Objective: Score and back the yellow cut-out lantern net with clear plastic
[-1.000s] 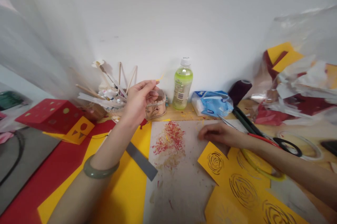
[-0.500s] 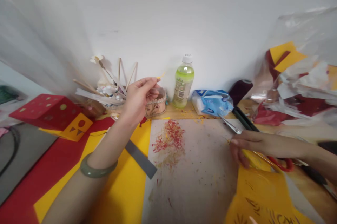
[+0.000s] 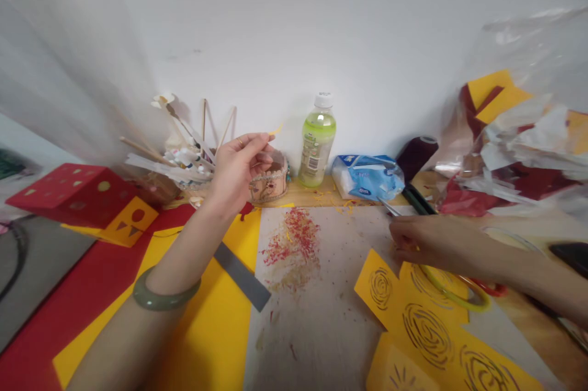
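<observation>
My left hand [image 3: 239, 173], a green bangle [image 3: 165, 293] on its wrist, is raised in front of a small decorated basket [image 3: 269, 187]. Its thumb and fingertips pinch a thin yellow paper strip [image 3: 276, 130]. My right hand [image 3: 416, 238] has its fingers curled downward over a pair of scissors, whose blades [image 3: 389, 207] stick out beyond it; what the fingers hold is hidden. Just below that hand lie a yellow ring [image 3: 480, 304] and yellow paper cutouts [image 3: 395, 317] with swirl-shaped slits.
Red and yellow shreds [image 3: 298, 235] lie on the grey board [image 3: 312, 330]. Behind stand a green drink bottle [image 3: 316, 143] and a tissue pack [image 3: 370, 176]. At left are a red box [image 3: 78, 192], yellow sheet [image 3: 206, 330] and grey strip [image 3: 243, 277]; scrap bag [image 3: 528, 152] right.
My right hand has moved slightly left and up, its fingers curled more. The yellow cutouts below it have shifted, and swirl patterns now show. My left hand keeps its pinch.
</observation>
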The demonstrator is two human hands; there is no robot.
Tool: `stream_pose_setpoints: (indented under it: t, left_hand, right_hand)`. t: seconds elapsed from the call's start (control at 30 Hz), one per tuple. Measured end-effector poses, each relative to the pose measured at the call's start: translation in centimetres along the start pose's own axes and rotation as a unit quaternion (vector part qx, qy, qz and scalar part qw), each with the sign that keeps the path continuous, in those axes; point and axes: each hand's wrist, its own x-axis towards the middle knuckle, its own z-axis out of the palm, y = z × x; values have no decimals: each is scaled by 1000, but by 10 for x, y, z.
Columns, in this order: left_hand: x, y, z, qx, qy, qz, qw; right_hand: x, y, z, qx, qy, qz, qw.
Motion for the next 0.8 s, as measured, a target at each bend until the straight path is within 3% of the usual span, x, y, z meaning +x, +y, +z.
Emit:
stream_pose_setpoints:
  t: [0.13, 0.43, 0.63, 0.8]
  left_hand:
    - [0, -1, 0, 7, 2, -3, 1000]
    - [-2, -1, 2, 4, 3, -3, 1000]
    - [-3, 2, 1, -2, -4, -1, 1000]
    - [-2, 6, 1, -10, -5, 6, 1000]
  right_hand:
    - [5, -1, -8, -31, -27, 17, 999]
    - [37, -16, -12, -53, -32, -51, 997]
    - [76, -15, -22, 33, 67, -47, 996]
    - [55, -1, -17, 65, 104, -32, 992]
